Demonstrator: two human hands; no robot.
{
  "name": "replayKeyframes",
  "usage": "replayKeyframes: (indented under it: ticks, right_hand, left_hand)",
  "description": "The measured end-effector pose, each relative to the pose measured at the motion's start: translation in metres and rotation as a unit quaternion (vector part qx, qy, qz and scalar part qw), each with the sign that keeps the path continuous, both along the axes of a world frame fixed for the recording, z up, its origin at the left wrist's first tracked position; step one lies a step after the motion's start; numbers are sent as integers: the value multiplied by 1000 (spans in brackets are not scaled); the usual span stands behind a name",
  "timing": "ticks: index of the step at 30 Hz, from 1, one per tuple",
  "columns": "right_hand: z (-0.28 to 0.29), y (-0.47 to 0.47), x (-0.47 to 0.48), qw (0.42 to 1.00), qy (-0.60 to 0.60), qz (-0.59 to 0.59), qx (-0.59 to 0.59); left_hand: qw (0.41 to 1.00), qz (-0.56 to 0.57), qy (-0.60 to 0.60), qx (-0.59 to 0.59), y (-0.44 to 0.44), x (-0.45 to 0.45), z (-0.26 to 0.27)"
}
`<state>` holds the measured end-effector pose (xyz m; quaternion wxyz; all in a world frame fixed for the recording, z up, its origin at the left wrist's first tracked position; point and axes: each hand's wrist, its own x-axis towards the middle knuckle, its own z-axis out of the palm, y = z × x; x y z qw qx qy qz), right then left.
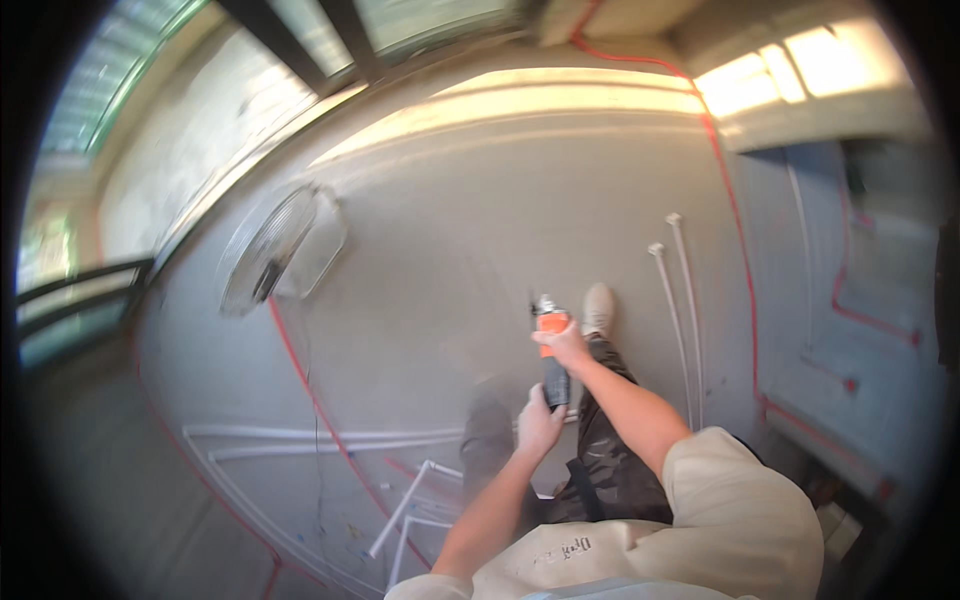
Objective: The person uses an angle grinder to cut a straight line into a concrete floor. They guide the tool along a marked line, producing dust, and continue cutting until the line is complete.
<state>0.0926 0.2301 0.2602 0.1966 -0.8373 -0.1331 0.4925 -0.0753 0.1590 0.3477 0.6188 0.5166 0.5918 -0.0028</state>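
Note:
In front of my legs I hold an angle grinder (556,379) with both hands, its metal head pointing away from me. My right hand (566,349) wraps the orange front part of its body. Closer to me, my left hand (540,426) grips the dark rear end. A thin dark part, apparently the disc edge-on, shows beside the head on its left. The tool is in the air above the grey floor (450,225), near my right shoe (598,309). Blur hides whether the disc is turning.
Long white pipes (686,300) lie to the right, and more white pipes (322,433) lie at lower left. Red conduit (300,367) crosses the floor on the left; another red line (739,225) follows the right wall. A blurred, oval, partly see-through object (285,247) sits at upper left.

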Motion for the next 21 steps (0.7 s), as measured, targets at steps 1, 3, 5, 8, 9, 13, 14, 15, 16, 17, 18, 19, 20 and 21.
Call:
replayKeyframes:
  ticks: [1,3,5,8,9,13,14,15,16,17,18,19,20,21]
  right_hand:
    - [10,0,-4,999,25,-34,34]
    - [27,4,-3,994,43,-77,68]
    - [44,5,-1,994,26,-99,42]
    - [63,5,16,981,83,-166,50]
    - [67,4,23,982,78,-164,55]
    - [79,-7,63,967,79,-225,85]
    - [84,-13,72,960,84,-250,97]
    - [86,-15,83,951,88,-276,108]
    - [91,-20,99,945,87,-296,104]
    - [96,-24,113,938,89,-318,103]
    - [99,-27,128,931,90,-338,104]
    - [102,-31,144,923,90,-359,105]
    - [102,-33,158,914,98,-380,106]
    - [104,-37,172,902,78,-407,119]
  left_hand:
    - [1000,-2,-5,27,2,-6,11]
    - [998,-25,-4,51,12,-10,27]
    - [997,-66,-28,30,24,-15,39]
    - [989,-118,-11,92,42,-3,54]
    - [985,-141,0,95,46,6,58]
    - [989,-145,39,16,54,55,78]
    - [988,-148,42,25,54,67,86]
    - [987,-151,37,28,57,79,89]
    - [987,-155,32,35,57,97,95]
    - [986,-159,27,40,59,111,100]
    - [983,-171,29,54,62,125,103]
    - [980,-187,17,61,64,141,108]
    - [978,-200,11,64,69,156,110]
    - [975,-212,9,66,71,172,115]
